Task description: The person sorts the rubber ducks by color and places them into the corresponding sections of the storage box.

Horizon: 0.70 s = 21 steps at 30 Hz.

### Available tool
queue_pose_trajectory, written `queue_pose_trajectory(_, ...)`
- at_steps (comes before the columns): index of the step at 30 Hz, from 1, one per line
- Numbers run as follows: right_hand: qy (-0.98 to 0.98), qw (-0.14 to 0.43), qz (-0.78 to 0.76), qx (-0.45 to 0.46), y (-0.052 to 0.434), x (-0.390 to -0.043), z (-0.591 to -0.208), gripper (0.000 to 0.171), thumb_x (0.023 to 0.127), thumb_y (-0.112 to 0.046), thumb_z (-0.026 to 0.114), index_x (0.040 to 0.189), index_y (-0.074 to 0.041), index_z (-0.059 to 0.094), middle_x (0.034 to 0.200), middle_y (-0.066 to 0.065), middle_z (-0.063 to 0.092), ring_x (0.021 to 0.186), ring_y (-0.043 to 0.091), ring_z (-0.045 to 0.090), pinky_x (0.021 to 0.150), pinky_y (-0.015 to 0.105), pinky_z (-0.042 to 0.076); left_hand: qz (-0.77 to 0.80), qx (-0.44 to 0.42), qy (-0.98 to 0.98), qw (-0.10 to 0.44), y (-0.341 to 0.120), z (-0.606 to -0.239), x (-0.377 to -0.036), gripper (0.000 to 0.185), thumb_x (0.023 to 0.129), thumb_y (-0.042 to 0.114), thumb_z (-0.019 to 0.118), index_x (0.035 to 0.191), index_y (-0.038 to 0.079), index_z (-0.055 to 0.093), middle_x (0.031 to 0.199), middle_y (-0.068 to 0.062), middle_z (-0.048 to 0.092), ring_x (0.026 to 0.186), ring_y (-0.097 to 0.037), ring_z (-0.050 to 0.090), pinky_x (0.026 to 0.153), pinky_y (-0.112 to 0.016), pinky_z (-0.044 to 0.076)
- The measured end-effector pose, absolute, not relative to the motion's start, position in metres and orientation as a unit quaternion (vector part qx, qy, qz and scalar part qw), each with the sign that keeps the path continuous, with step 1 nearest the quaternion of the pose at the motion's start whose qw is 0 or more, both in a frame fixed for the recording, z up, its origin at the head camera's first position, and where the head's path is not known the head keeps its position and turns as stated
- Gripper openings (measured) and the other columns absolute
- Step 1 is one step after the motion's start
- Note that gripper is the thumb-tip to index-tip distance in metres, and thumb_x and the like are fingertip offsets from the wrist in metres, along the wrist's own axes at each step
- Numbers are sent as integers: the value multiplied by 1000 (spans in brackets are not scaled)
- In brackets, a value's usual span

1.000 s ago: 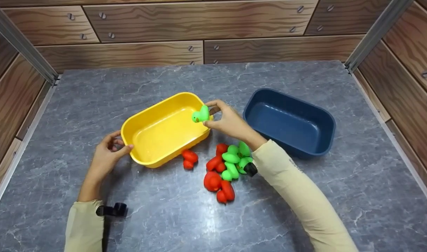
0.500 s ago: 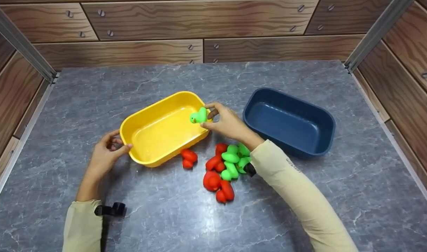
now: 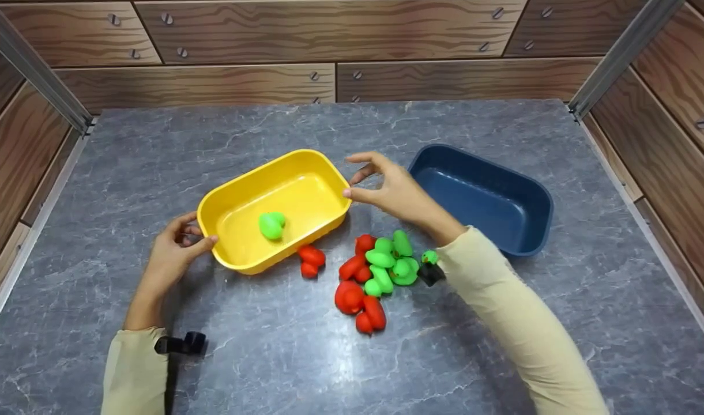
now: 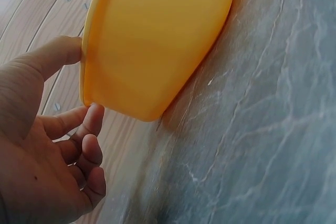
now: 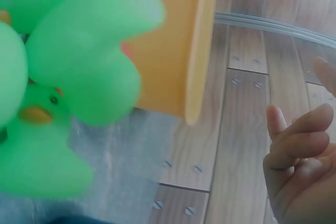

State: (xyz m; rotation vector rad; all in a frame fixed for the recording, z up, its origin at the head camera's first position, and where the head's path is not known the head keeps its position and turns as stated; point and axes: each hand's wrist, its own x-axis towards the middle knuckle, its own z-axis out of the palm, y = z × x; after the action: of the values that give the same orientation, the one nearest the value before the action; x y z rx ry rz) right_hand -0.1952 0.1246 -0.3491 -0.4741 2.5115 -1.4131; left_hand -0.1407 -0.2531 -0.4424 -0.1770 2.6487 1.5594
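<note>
My left hand (image 3: 173, 251) holds the left end of a yellow tub (image 3: 314, 190), thumb and fingertips at its rim. The left wrist view shows the same pinch on the tub's end wall (image 4: 152, 51). One green rubber duck (image 3: 271, 225) lies inside, nearer the front wall. By the tub's right end is my right hand (image 3: 395, 190), fingers apart and holding nothing; its thumb tip overlaps the rim in the head view. In front, a cluster of green ducks (image 3: 380, 258) and red ducks (image 3: 349, 297) lies on the table, and a single red duck (image 3: 311, 261) sits against the tub's front side.
A dark blue tub (image 3: 478, 202) stands to the right, its left part behind my right hand and forearm. Another green duck (image 3: 429, 257) peeks out beside the right wrist camera (image 3: 431, 274). Wood-patterned panels (image 3: 328, 34) enclose the grey marbled table (image 3: 259, 357).
The green duck has left my right hand and now lies in the yellow tub. That hand has opened and drawn back to the right. My left hand keeps its place on the rim.
</note>
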Motion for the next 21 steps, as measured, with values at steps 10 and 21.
queue_pose_trajectory(10,858,105,-474,-169,151,-180,-335,66,86,-25,73,143,-18,41,117,10,60,77,24,62,67,25,49,506,-64,860,34,-253,-443,-141,67,88,31,71,143,6,42,106,-3,49,85,-9,41,68,-16,38)
queue_pose_trajectory(21,881,128,-417,-184,187,-157,-337,67,87,-26,72,144,-16,38,119,10,60,56,10,42,57,21,39,504,-65,860,42,-255,-443,-142,70,88,31,70,146,6,39,109,-5,51,86,-8,43,70,-15,40)
